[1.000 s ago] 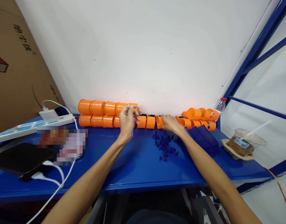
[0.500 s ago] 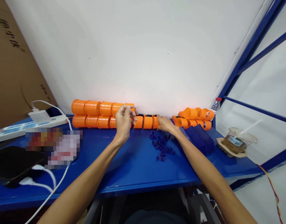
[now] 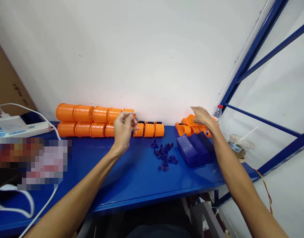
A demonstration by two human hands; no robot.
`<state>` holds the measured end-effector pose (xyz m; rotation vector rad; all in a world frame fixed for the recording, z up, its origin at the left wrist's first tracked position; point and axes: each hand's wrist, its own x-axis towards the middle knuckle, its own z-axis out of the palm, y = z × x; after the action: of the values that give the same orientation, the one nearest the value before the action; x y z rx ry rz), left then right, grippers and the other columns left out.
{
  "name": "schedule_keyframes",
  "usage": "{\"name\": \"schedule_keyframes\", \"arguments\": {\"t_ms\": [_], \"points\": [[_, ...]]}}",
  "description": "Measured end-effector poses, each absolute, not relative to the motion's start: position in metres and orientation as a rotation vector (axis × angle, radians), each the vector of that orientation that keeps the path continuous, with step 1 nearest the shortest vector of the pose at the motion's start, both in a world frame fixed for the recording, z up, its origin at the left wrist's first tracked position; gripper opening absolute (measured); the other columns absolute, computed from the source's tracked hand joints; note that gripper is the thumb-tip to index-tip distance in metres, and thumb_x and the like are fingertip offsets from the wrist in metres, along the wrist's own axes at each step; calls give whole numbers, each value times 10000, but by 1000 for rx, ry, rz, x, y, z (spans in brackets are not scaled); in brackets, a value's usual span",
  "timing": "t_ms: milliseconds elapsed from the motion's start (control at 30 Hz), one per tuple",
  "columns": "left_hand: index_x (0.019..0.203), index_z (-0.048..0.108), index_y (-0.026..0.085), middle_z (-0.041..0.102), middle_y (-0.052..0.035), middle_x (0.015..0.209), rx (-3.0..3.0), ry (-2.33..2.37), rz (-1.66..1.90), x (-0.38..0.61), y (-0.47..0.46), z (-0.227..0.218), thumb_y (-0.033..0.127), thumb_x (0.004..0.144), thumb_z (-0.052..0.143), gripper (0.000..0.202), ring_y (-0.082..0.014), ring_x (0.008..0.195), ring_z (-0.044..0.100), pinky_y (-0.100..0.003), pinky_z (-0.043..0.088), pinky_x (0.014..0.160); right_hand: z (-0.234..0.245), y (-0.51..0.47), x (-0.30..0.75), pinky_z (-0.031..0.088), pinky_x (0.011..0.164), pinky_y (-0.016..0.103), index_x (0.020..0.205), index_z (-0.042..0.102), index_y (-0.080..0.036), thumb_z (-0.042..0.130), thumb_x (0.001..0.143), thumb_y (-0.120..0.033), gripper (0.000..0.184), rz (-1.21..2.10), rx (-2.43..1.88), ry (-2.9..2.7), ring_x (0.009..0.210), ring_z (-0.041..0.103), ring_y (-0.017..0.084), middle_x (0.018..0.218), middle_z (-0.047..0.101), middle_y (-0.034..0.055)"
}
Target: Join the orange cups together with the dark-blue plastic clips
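Observation:
My left hand [image 3: 123, 130] hovers in front of the right end of a two-tier stack of orange plastic cups [image 3: 99, 129]. Its fingers are loosely bent and apart, with nothing in them. Right of it, a single row of short orange cylinders [image 3: 149, 130] with dark clips on top lies against the wall. My right hand [image 3: 203, 116] is over a second group of orange pieces [image 3: 186, 129] at the far right, its fingers stretched leftward and parted. Whether its lower fingers touch a piece is hidden. Loose dark blue clips [image 3: 163, 152] lie scattered between the two groups.
Stacked dark blue flat panels [image 3: 189, 151] lie in front of the right group. A lidded drink cup [image 3: 238, 145] with a straw and a bottle [image 3: 218, 112] stand to the right. At left are a power strip [image 3: 38, 128], white cables and a blurred packet [image 3: 46, 162].
My right hand has left the end of the orange row and moved right, over the other orange group. My left hand keeps its pose. The view has turned slightly right.

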<state>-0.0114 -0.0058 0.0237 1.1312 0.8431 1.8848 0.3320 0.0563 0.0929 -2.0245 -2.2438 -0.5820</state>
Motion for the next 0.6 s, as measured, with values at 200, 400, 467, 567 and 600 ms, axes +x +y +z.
{"name": "schedule_keyframes", "arguments": {"t_ms": [200, 400, 467, 567, 600], "points": [[862, 609, 189, 567, 37, 634, 1136, 835, 1865, -11, -5, 21, 260, 791, 634, 103, -94, 439, 532, -177, 386, 363, 74, 72, 347, 385, 1076, 402, 1436, 530, -63, 559, 752, -3, 687, -494, -2118, -2383, 1311, 567, 324, 1424, 613, 232], [884, 602, 181, 577, 39, 619, 1182, 863, 1750, -11, -4, 19, 252, 802, 640, 115, -100, 442, 542, -178, 414, 375, 107, 45, 335, 431, 799, 342, 1169, 647, -107, 616, 736, -101, 434, -510, -2000, -2369, 964, 647, 284, 1112, 716, 171], [915, 594, 173, 600, 28, 639, 1199, 889, 1635, -9, -6, 19, 273, 837, 650, 139, -111, 466, 578, -183, 439, 390, 118, 29, 319, 433, 806, 358, 1155, 635, -129, 606, 718, -100, 439, -582, -1821, -2338, 968, 624, 291, 1100, 701, 153], [998, 579, 159, 664, -16, 729, 1190, 906, 1451, -6, -9, 17, 372, 913, 648, 239, -147, 555, 668, -232, 536, 472, 120, 4, 278, 445, 896, 419, 1205, 596, -149, 565, 718, -76, 494, -691, -1488, -2328, 1043, 589, 315, 1157, 666, 141], [1031, 574, 156, 684, -35, 761, 1172, 900, 1401, -5, -9, 16, 424, 931, 641, 294, -165, 593, 696, -263, 572, 515, 117, -4, 261, 446, 932, 447, 1245, 574, -151, 553, 722, -66, 530, -711, -1378, -2336, 1081, 576, 323, 1196, 651, 143]]}}
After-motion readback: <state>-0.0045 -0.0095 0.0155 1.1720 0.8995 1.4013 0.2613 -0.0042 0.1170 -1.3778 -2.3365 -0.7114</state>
